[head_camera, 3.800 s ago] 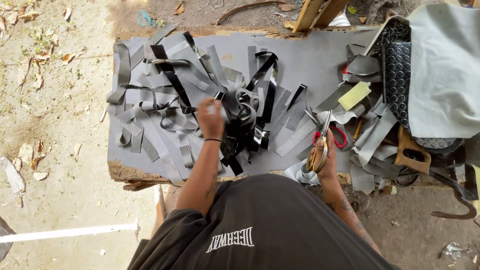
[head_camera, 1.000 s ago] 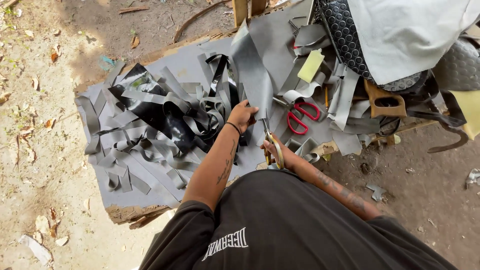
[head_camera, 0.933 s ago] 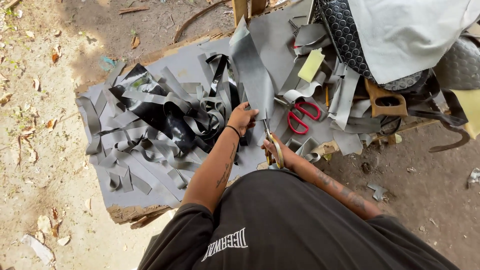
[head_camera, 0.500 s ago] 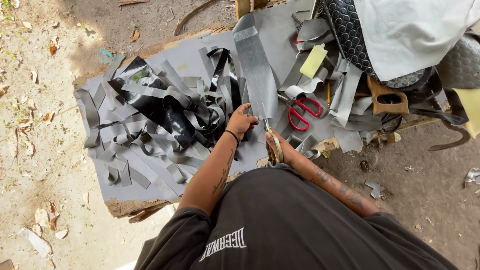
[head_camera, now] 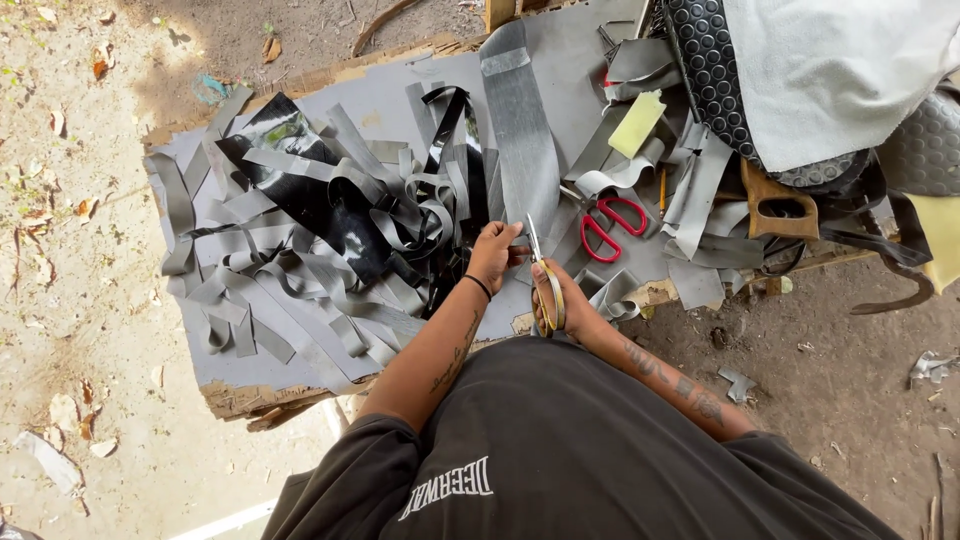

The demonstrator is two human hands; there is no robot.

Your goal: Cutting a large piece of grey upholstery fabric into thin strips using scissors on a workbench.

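— Both hands first: where are they?

— Close together at the near edge of the table (head_camera: 300,385). The left hand (head_camera: 493,255) is pinched on the near end of a long grey strip (head_camera: 520,140) that runs away from the person across the tabletop. The right hand (head_camera: 558,300) is wrapped around the handles of a pair of yellow-handled scissors (head_camera: 543,283), just beside the left hand.

— Are the scissors on the strip?

— Their blades point away from the person and meet the near end of the strip, right next to the left fingers. Whether the blades are parted or closed is too small to tell.

— What surrounds the hands?

— To the left of the left hand lies a tangled heap of grey strips (head_camera: 290,280), curled and looped, spread over most of the grey tabletop. A glossy black sheet (head_camera: 300,190) sits among them, partly buried. Just right of the long strip rests a pair of red-handled scissors (head_camera: 600,225), untouched. Beyond those lie a pale yellow block (head_camera: 637,124) and more grey offcuts.

— And the far right?

— A black mat with raised dots (head_camera: 715,80) lies under a pale grey-green cloth (head_camera: 840,70). A wooden saw handle (head_camera: 780,205) lies at the table's right edge below them.

— Anything about the person?

— A black band circles the left wrist, and a black shirt (head_camera: 580,460) fills the lower part of the view. Bare dirt with dry leaves lies around the table.
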